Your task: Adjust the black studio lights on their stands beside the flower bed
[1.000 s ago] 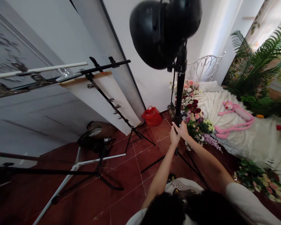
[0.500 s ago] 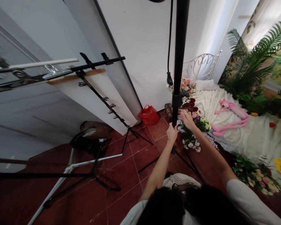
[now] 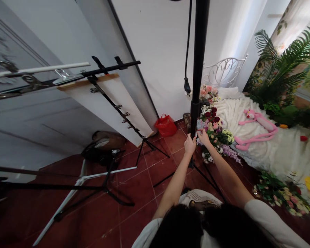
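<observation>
A black upright stand pole [image 3: 200,51] rises in front of me from dark tripod legs [image 3: 206,177] on the red tiles. My left hand [image 3: 190,144] is wrapped round the pole below its collar [image 3: 195,109]. Just right of the pole, my right hand [image 3: 203,136] has its fingers drawn together close to the left hand's thumb; what they hold, if anything, is too small to make out. A black cable with a plug [image 3: 187,85] hangs beside the pole.
Rolled-backdrop stands with clips and a white sheet [image 3: 105,106] stand at left. A red bag [image 3: 166,125] sits by the wall. Flowers [image 3: 214,125], a white bed with a pink plush toy [image 3: 265,125], and palm leaves are at right. White stand legs [image 3: 59,210] cross the floor.
My right hand has moved down along the pole toward my left hand, and its fingers have closed together. My left hand stays on the pole. The view has shifted slightly.
</observation>
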`<state>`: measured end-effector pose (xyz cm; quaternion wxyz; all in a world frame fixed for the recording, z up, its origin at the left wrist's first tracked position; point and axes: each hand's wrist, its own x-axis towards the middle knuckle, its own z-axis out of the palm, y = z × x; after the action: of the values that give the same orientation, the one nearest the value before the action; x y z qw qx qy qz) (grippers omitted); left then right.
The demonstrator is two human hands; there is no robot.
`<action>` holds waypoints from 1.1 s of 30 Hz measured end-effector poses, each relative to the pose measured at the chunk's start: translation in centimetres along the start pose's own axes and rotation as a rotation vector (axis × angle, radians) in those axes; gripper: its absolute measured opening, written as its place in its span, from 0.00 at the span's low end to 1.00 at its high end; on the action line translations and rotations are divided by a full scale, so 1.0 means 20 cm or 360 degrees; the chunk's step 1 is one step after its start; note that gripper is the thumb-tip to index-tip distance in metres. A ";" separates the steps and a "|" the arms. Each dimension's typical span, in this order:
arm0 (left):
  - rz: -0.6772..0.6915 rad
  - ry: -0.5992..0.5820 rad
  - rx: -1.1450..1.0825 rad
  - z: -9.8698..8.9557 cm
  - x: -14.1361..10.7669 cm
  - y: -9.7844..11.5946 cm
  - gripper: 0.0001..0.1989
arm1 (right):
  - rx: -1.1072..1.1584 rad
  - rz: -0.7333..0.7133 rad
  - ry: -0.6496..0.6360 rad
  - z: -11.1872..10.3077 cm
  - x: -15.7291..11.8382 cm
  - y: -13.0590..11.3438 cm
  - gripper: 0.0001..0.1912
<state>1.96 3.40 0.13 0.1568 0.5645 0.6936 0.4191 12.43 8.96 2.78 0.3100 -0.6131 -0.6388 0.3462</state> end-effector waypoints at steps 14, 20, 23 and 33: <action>-0.0042 0.0450 -0.0491 0.03 -0.29 -0.04 0.20 | 0.1342 0.0530 -0.0068 -0.07 -0.32 0.28 0.19; 0.0045 0.0036 -0.0509 0.15 -0.50 -0.07 0.11 | 0.1649 0.0527 0.0350 -0.18 -0.70 0.48 0.18; 0.0182 -0.0221 -0.0515 0.22 -0.55 0.01 0.10 | 0.1741 0.0570 0.0547 -0.26 -0.89 0.54 0.17; 0.0823 -0.1058 -0.0840 0.55 -0.96 0.51 0.11 | 0.2190 0.0718 0.1457 -0.46 -1.57 0.69 0.13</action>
<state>22.26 -9.63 -3.61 0.3978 0.7622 0.3137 0.4029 29.65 -21.66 -2.41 0.7643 -0.4803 0.0390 0.4286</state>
